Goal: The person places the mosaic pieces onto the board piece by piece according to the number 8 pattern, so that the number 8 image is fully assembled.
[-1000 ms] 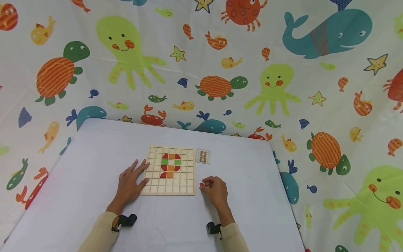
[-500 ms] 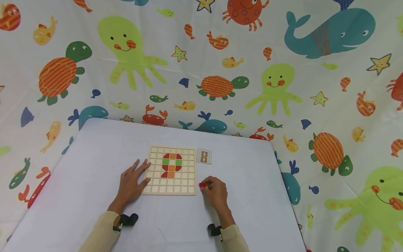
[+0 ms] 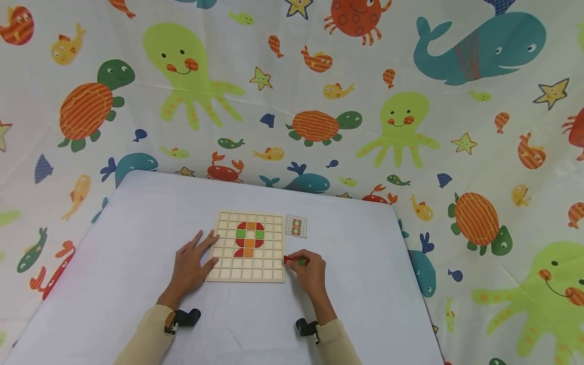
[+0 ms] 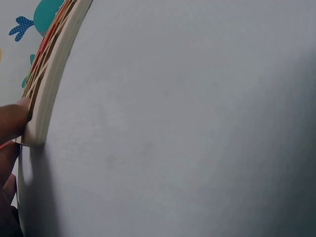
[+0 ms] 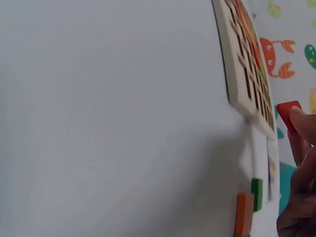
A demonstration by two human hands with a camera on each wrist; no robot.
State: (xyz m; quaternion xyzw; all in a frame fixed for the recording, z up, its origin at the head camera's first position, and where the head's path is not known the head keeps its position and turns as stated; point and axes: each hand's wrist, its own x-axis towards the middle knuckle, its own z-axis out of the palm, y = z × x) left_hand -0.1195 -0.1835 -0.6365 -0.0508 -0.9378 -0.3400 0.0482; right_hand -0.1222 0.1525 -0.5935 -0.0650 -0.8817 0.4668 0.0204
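Observation:
A wooden grid board (image 3: 269,263) lies on the table, with red, orange and green tiles set in its middle cells. My left hand (image 3: 188,266) rests at the board's left side, fingers spread, thumb and fingertips touching its edge. The left wrist view shows the thumb (image 4: 12,121) on the board's rim. Beside the right edge, my right hand (image 3: 312,272) pinches a red tile (image 5: 287,114) between thumb and finger. One tile edge looks curved or slanted; its full outline is partly covered. A green block (image 5: 256,194) and an orange block (image 5: 243,215) lie on the table below that hand.
A small pattern card (image 3: 296,226) with a coloured grid design lies just right of the board. White cloth covers the table (image 3: 356,243). Behind it hangs a curtain (image 3: 274,101) printed with sea animals.
My right hand has moved slightly up and left with the red tile, to the board's right edge. A green block now shows by its fingers. The left hand stays on the board.

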